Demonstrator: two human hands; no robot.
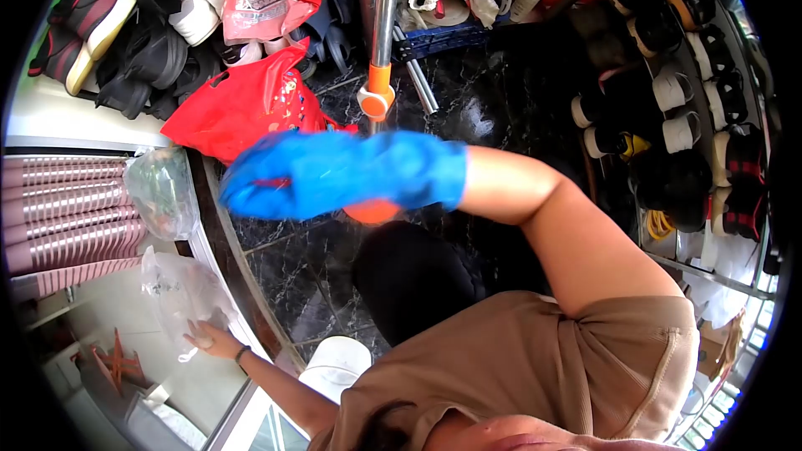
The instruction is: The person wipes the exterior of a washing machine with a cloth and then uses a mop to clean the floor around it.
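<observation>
My right hand (292, 179), in a blue rubber glove, is stretched across the middle of the view. It is smeared by motion, so its fingers and anything in them are unclear. Behind the glove runs a metal pole (383, 25) with an orange joint (378, 93); an orange part (373, 211) shows below the glove. A red plastic bag (251, 108) lies just beyond the hand. My left hand (215, 340), bare with a dark band at the wrist, has its fingers spread against a clear plastic bag (180, 288) at the white frame (238, 317).
Shoes (159, 58) are piled at the upper left, and shoe racks (710, 184) line the right. A blue crate (443, 40) stands at the back. A white bucket (338, 361) sits low, near my body. Another clear bag (163, 192) hangs by the striped curtain (71, 209). The floor (292, 284) is dark tile.
</observation>
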